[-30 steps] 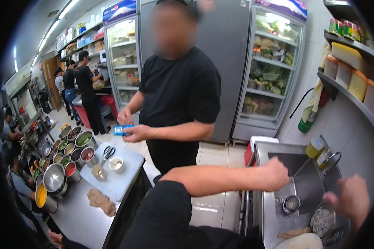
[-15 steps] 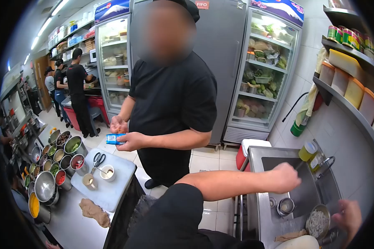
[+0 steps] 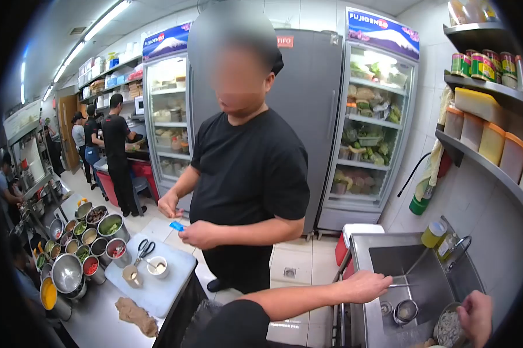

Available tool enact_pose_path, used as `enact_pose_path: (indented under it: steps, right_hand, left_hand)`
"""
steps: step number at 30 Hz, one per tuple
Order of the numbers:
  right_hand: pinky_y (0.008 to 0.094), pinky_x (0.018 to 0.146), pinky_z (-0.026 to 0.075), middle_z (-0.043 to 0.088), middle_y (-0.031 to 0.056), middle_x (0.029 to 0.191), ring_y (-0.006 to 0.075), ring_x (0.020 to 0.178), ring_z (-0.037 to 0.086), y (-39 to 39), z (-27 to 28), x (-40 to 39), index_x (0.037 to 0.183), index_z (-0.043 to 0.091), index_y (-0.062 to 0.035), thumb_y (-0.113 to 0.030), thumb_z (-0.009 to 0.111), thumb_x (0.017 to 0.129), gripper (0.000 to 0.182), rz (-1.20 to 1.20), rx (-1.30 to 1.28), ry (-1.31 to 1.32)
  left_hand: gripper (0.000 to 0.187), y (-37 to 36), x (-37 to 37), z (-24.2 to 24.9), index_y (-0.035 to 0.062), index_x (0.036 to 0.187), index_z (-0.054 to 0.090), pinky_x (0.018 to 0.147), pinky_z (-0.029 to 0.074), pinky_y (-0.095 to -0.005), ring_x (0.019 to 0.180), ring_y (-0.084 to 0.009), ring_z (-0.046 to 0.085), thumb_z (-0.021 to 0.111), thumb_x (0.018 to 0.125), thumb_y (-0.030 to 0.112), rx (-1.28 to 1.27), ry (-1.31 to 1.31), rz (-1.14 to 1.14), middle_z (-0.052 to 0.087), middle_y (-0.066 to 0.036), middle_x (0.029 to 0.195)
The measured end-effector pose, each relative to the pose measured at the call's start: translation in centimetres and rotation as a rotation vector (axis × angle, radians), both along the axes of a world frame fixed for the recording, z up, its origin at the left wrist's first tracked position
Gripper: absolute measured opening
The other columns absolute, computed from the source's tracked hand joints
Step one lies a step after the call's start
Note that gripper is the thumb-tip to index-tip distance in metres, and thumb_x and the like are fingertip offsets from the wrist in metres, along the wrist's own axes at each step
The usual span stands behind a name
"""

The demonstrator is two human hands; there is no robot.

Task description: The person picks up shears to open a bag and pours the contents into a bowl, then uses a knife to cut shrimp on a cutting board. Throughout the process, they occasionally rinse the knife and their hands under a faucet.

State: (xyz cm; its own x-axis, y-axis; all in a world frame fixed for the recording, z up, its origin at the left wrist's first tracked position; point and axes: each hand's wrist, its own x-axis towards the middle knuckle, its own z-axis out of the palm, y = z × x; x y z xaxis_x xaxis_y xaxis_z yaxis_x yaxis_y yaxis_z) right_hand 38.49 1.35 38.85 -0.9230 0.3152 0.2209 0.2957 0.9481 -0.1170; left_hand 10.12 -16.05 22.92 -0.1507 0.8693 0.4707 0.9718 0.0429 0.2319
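Observation:
My left hand (image 3: 366,286) reaches across to the sink, its fingers closed around what looks like a thin metal handle (image 3: 398,285). Below it, a small round metal cup (image 3: 405,312) stands in the sink near the drain (image 3: 385,308). At the lower right, my right hand (image 3: 476,319) has curled fingers over the rim of a metal bowl with chopped white pieces (image 3: 449,329). Whether it grips the rim or something small is hidden.
A co-worker (image 3: 250,168) in black stands ahead, holding a small blue packet (image 3: 177,225). On the left counter, a white cutting board (image 3: 169,284) bears scissors (image 3: 145,250) and two cups, beside several metal ingredient containers. Shelves (image 3: 487,151) overhang the sink (image 3: 363,238).
My left hand has moved down and left, and a thin metal handle now shows at its fingers. My right hand has come to the bowl's rim. The co-worker's hands have drawn apart slightly.

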Motion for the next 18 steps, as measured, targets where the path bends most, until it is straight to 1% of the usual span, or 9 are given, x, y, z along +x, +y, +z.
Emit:
enact_pose_path:
  steps: [1, 2, 3, 4, 7, 11, 14, 15, 18]
  right_hand:
    - [0.0439, 0.062, 0.047, 0.061, 0.0240, 0.076, 0.0391, 0.068, 0.060, 0.1, -0.7, -0.4, 0.089, 0.058, 0.0013, -0.009, 0.066, 0.082, 0.015, 0.021, -0.030, -0.021]
    - [0.0438, 0.065, 0.048, 0.063, 0.0240, 0.079, 0.0392, 0.073, 0.063, 0.8, -1.4, -0.5, 0.093, 0.060, 0.0009, -0.009, 0.065, 0.082, 0.015, -0.068, -0.064, -0.355]
    - [0.0438, 0.067, 0.049, 0.063, 0.0240, 0.080, 0.0384, 0.075, 0.064, 1.6, -2.8, -0.1, 0.094, 0.061, 0.0010, -0.010, 0.065, 0.082, 0.017, -0.051, 0.019, -0.372]
    - [0.0438, 0.069, 0.049, 0.064, 0.0239, 0.081, 0.0376, 0.077, 0.065, 2.2, -3.9, 0.0, 0.096, 0.062, 0.0010, -0.010, 0.065, 0.082, 0.018, -0.029, 0.101, -0.377]
    - [0.0437, 0.072, 0.050, 0.066, 0.0230, 0.084, 0.0373, 0.081, 0.067, 1.2, -3.0, -0.2, 0.099, 0.063, 0.0012, -0.013, 0.067, 0.080, 0.024, -0.077, -0.283, -0.108]
    - [0.0423, 0.068, 0.050, 0.066, 0.0214, 0.077, 0.0346, 0.071, 0.065, 3.9, -6.1, 0.3, 0.097, 0.064, -0.0001, -0.012, 0.069, 0.082, 0.021, -0.128, 0.036, -0.591]
    - [0.0441, 0.067, 0.050, 0.065, 0.0225, 0.075, 0.0359, 0.070, 0.064, 5.0, -4.9, 2.1, 0.098, 0.066, -0.0008, -0.015, 0.069, 0.083, 0.021, -0.164, -0.099, -0.118]
    - [0.0455, 0.072, 0.049, 0.067, 0.0243, 0.084, 0.0392, 0.077, 0.064, 4.5, -4.1, 2.3, 0.105, 0.066, -0.0024, -0.016, 0.070, 0.083, 0.027, -0.311, -0.199, -0.074]
    - [0.0441, 0.081, 0.049, 0.067, 0.0256, 0.098, 0.0416, 0.091, 0.064, 2.8, -4.9, 2.3, 0.114, 0.063, -0.0014, -0.015, 0.069, 0.083, 0.035, -0.375, -0.185, -0.328]
  left_hand:
    - [0.020, 0.0, 0.0, -1.3, 0.0031, 0.093, 0.051, 0.056, 0.050, -0.0486, 0.065, -0.0383, 0.063, 0.057, 0.089, 0.021, -0.167, 0.016, -0.006, 0.061, -0.016, 0.072]
    - [0.021, -0.2, 0.1, -2.4, 0.0027, 0.093, 0.050, 0.056, 0.050, -0.0486, 0.064, -0.0387, 0.063, 0.057, 0.089, 0.022, -0.334, 0.034, -0.009, 0.062, -0.016, 0.071]
    - [0.023, -0.9, 0.8, -1.6, 0.0015, 0.097, 0.050, 0.064, 0.050, -0.0506, 0.076, -0.0403, 0.064, 0.053, 0.092, 0.023, -0.419, -0.038, 0.027, 0.065, -0.018, 0.079]
    - [0.023, -1.4, 1.1, -1.6, 0.0012, 0.097, 0.050, 0.065, 0.050, -0.0506, 0.076, -0.0404, 0.065, 0.053, 0.092, 0.023, -0.341, -0.099, 0.040, 0.065, -0.019, 0.079]
    - [0.025, -1.9, 2.3, -2.6, 0.0002, 0.098, 0.049, 0.066, 0.049, -0.0519, 0.077, -0.0418, 0.064, 0.053, 0.092, 0.024, -0.168, -0.299, 0.059, 0.064, -0.021, 0.079]
    - [0.024, -0.8, 2.1, -5.4, 0.0004, 0.095, 0.045, 0.063, 0.047, -0.0533, 0.070, -0.0431, 0.062, 0.051, 0.093, 0.023, -0.362, -0.239, 0.007, 0.061, -0.021, 0.072]
    - [0.024, -0.6, 1.7, -3.0, 0.0005, 0.096, 0.044, 0.064, 0.046, -0.0540, 0.072, -0.0439, 0.062, 0.050, 0.094, 0.024, -0.214, -0.328, 0.040, 0.061, -0.022, 0.072]
    - [0.024, -0.4, 1.7, -2.6, 0.0006, 0.096, 0.044, 0.065, 0.046, -0.0541, 0.073, -0.0443, 0.061, 0.050, 0.094, 0.024, -0.163, -0.360, 0.057, 0.061, -0.022, 0.073]
    - [0.025, -0.4, 1.9, -3.5, 0.0012, 0.099, 0.044, 0.068, 0.046, -0.0541, 0.075, -0.0457, 0.061, 0.049, 0.095, 0.025, -0.241, -0.412, 0.061, 0.062, -0.022, 0.075]
